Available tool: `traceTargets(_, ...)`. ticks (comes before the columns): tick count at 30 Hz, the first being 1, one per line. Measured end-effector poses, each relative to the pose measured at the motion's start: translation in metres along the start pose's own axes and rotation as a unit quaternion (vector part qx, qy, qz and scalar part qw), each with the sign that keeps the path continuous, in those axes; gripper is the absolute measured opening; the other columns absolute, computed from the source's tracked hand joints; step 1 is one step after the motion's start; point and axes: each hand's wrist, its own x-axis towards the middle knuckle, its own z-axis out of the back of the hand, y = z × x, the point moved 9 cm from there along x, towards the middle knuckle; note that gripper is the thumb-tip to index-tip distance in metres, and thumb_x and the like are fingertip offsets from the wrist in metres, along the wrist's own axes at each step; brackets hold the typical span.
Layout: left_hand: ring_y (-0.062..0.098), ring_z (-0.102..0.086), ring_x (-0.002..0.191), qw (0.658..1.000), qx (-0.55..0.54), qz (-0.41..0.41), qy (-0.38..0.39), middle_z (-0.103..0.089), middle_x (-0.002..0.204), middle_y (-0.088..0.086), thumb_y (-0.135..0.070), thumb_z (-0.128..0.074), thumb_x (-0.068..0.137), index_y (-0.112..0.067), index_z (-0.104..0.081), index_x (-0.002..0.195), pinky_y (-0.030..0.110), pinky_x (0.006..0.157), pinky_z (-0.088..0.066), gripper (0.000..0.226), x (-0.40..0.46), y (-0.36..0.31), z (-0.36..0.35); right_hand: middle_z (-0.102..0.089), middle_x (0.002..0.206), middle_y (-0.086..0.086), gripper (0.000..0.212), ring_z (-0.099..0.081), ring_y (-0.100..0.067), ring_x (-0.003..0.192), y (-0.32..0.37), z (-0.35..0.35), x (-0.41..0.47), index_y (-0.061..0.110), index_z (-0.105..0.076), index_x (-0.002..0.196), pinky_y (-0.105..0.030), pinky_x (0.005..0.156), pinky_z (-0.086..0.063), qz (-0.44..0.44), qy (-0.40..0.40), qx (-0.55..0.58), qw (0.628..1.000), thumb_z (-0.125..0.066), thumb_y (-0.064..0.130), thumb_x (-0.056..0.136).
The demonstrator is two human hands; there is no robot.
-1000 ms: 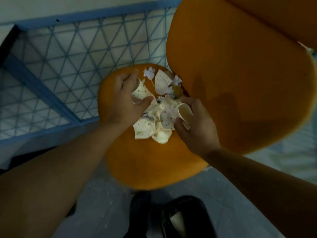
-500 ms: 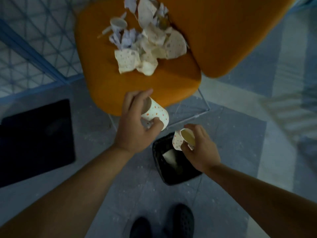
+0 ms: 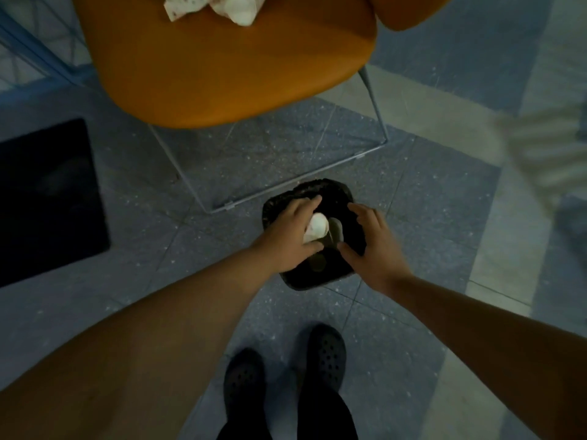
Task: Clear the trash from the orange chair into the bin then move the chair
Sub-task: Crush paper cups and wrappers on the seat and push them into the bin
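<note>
From the head camera I look straight down at my two bare arms reaching over the bin [image 3: 317,281], a small black bin on the floor [image 3: 127,265] just in front of the chair's wire legs. My left hand [image 3: 286,239] is over the bin's mouth with a white cup [image 3: 316,228] against its palm; fingers and thumb curve loosely round it, so I read it as holding the cup. My right hand [image 3: 368,246] hovers beside it above the bin's right side, fingers spread and relaxed, gripping nothing. A second cup [image 3: 336,231] shows dimly in the gap between the hands. The chair [image 3: 222,68] fills the top of the view, with crumpled trash [image 3: 219,7] on its seat at the top edge. My black clogs [image 3: 327,357] stand below the bin, and a black mat [image 3: 47,198] lies at left.
</note>
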Motion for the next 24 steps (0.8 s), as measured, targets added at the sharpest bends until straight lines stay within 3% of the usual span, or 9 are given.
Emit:
traceTargets(4, 0.028, -0.025, 0.144, 0.996, 0.084, 0.001, 0.029, -0.018, 0.160, 0.006, -0.016, -0.057, 0.096, -0.020, -0.019, 0.153, 0.041, 0.115, -0.031, 0.069, 0.010, 0.005, -0.010, -0.039, 0.140, 0.007, 0.065, -0.042, -0.010, 0.128, 0.019, 0.009, 0.010, 0.026, -0.032, 0.142, -0.025, 0.095, -0.042, 0.026, -0.004, 0.013, 1.000, -0.065, 0.027, 0.086)
traceTargets(7, 0.028, -0.035, 0.139, 0.995, 0.089, -0.025, -0.029, -0.031, 0.153, 0.007, -0.018, -0.053, 0.098, -0.015, -0.031, 0.149, 0.042, 0.110, -0.038, 0.056, 0.009, -0.012, 0.016, -0.041, 0.137, 0.006, 0.061, -0.044, -0.008, 0.121, 0.037, 0.017, 0.018, 0.024, -0.035, 0.141, -0.021, 0.093, -0.041, 0.041, -0.007, 0.030, 0.999, -0.064, 0.023, 0.087)
traceTargets(12, 0.029, -0.047, 0.124, 0.966, 0.188, -0.108, -0.141, -0.050, 0.138, 0.006, -0.018, -0.050, 0.098, -0.016, -0.044, 0.139, 0.045, 0.099, -0.044, 0.042, -0.002, -0.062, 0.084, -0.047, 0.130, 0.005, 0.048, -0.049, -0.011, 0.117, 0.075, 0.043, 0.038, 0.022, -0.046, 0.131, -0.031, 0.097, -0.047, 0.075, -0.011, 0.049, 0.996, -0.063, 0.019, 0.086)
traceTargets(19, 0.018, -0.034, 0.134, 0.947, 0.201, -0.132, -0.213, -0.043, 0.146, -0.001, -0.037, -0.036, 0.102, -0.024, -0.038, 0.143, 0.036, 0.109, -0.035, 0.043, -0.015, -0.123, 0.190, -0.048, 0.131, 0.006, 0.034, -0.045, -0.014, 0.124, 0.160, 0.107, 0.073, 0.024, -0.053, 0.123, -0.028, 0.098, -0.042, 0.147, -0.020, 0.043, 0.988, -0.061, 0.020, 0.090)
traceTargets(24, 0.021, -0.040, 0.128, 0.924, 0.218, -0.157, -0.272, -0.048, 0.140, 0.003, -0.032, -0.045, 0.100, -0.021, -0.042, 0.139, 0.043, 0.102, -0.042, 0.040, -0.002, -0.148, 0.263, -0.050, 0.129, 0.005, 0.030, -0.045, -0.016, 0.122, 0.213, 0.141, 0.115, 0.025, -0.056, 0.120, -0.033, 0.094, -0.043, 0.205, -0.027, 0.032, 0.978, -0.062, 0.022, 0.091)
